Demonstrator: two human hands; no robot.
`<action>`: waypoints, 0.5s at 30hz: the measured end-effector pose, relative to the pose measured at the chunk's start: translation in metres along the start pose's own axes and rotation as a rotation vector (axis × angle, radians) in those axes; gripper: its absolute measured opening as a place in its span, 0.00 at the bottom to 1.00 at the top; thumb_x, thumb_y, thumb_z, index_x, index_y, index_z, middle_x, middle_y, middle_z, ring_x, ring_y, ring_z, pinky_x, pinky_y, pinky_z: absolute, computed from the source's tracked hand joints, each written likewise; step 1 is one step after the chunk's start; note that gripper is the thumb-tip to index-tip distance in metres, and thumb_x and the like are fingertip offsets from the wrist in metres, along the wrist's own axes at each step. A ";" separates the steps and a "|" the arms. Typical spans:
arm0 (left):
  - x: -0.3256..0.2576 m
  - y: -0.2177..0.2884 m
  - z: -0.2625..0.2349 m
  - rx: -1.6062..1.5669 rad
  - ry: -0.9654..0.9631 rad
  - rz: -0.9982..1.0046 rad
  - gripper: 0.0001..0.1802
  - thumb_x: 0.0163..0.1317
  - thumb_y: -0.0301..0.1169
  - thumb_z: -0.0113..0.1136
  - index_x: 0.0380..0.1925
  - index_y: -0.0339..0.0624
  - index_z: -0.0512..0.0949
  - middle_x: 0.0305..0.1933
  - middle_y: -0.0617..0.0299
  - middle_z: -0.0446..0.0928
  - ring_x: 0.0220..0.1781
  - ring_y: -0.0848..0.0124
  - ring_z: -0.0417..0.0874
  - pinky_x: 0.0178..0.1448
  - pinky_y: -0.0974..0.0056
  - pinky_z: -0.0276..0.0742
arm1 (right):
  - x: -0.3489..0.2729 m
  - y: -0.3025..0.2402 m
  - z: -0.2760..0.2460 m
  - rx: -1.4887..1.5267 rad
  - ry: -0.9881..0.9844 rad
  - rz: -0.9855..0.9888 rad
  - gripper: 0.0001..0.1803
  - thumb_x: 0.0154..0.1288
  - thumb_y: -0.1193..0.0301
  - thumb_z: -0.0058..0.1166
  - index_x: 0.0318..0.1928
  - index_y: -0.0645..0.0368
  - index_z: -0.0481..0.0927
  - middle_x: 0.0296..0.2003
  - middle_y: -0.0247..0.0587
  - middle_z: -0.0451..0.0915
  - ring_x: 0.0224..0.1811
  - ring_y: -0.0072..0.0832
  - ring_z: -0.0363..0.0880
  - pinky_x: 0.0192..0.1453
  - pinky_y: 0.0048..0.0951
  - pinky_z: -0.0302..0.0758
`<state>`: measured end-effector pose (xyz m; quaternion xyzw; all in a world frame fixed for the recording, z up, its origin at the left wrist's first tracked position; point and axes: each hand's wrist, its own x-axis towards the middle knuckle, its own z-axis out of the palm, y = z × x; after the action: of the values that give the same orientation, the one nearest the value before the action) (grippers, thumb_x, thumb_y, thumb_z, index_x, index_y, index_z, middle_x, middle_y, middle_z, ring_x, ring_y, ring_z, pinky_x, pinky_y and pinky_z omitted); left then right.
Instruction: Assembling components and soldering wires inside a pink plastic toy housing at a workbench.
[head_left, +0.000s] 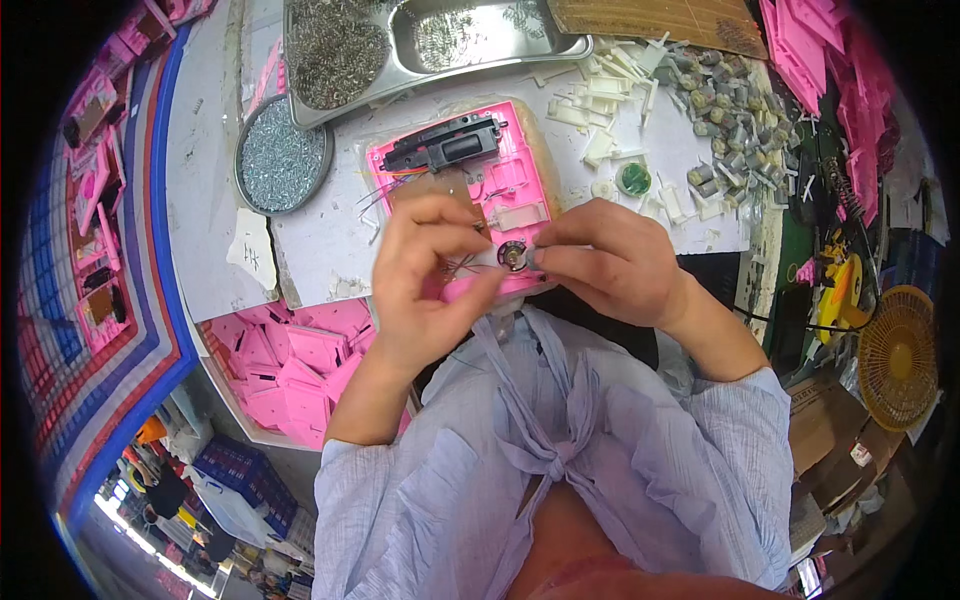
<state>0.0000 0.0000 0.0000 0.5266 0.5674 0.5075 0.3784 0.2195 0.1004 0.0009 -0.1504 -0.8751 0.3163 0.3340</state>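
A pink plastic casing (520, 143) lies open on the bench in front of me, a long black module (445, 143) across its far end. A brown board and loose thin wires sit inside it. Near its close edge is a round dark part (512, 255) with a lighter centre. My left hand (425, 265) curves over the casing's left side, thumb tip by the round part, fingers apart, wires showing between them. On the other side, my right hand (615, 262) pinches a small grey piece (533, 258) against the round part's right edge; the fingertips partly hide it.
A round tray of small metal screws or pins (285, 155) stands at left, with a metal tray (480, 62) of springs behind. White plastic parts (600, 95), a green roll (633, 179) and many small motors (725, 110) lie right. A box of pink parts (310, 350) sits below the bench's left edge.
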 end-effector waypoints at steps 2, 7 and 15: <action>0.017 0.003 0.005 0.238 0.082 0.057 0.16 0.55 0.39 0.77 0.42 0.48 0.86 0.51 0.61 0.76 0.57 0.63 0.74 0.68 0.46 0.60 | 0.001 0.002 -0.004 -0.029 0.025 0.025 0.19 0.54 0.79 0.68 0.49 0.56 0.85 0.44 0.45 0.87 0.41 0.39 0.87 0.41 0.35 0.84; 0.045 0.003 0.017 0.864 0.037 0.355 0.14 0.48 0.36 0.77 0.36 0.49 0.87 0.47 0.62 0.77 0.49 0.60 0.75 0.55 0.53 0.61 | -0.001 0.013 -0.020 -0.054 0.209 0.071 0.21 0.52 0.80 0.70 0.49 0.60 0.84 0.44 0.47 0.87 0.38 0.42 0.87 0.42 0.35 0.83; -0.001 -0.008 -0.007 0.866 -0.076 0.380 0.16 0.47 0.33 0.77 0.39 0.57 0.90 0.55 0.62 0.80 0.56 0.58 0.76 0.61 0.51 0.64 | 0.022 0.022 0.000 -0.114 0.115 0.246 0.20 0.54 0.75 0.71 0.49 0.58 0.83 0.55 0.45 0.83 0.59 0.50 0.78 0.59 0.45 0.78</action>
<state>-0.0083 -0.0013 -0.0067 0.7486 0.6061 0.2649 0.0451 0.2048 0.1273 -0.0021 -0.2932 -0.8459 0.2958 0.3333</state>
